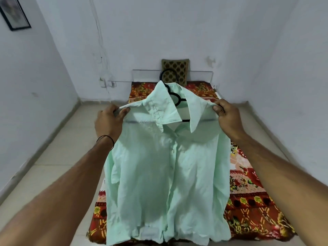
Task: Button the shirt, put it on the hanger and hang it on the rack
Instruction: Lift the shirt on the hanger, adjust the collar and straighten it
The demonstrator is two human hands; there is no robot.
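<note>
The left hand (110, 121) and right hand (228, 118) each pinch a shoulder of the mint shirt (168, 166), fingers (217, 108) clamped on the cloth. They hold it above the bed (248, 201) with the black hanger (174, 97) inside its collar. The bed has a red floral cover and sits low on a pale tiled floor (53, 157), with a patterned pillow (175, 67) against the white wall (159, 32) and a framed picture (15, 14) at upper left.

No writing can be read anywhere; the pale patch (150, 233) at the hem of the shirt (159, 174) shows no legible letters.
</note>
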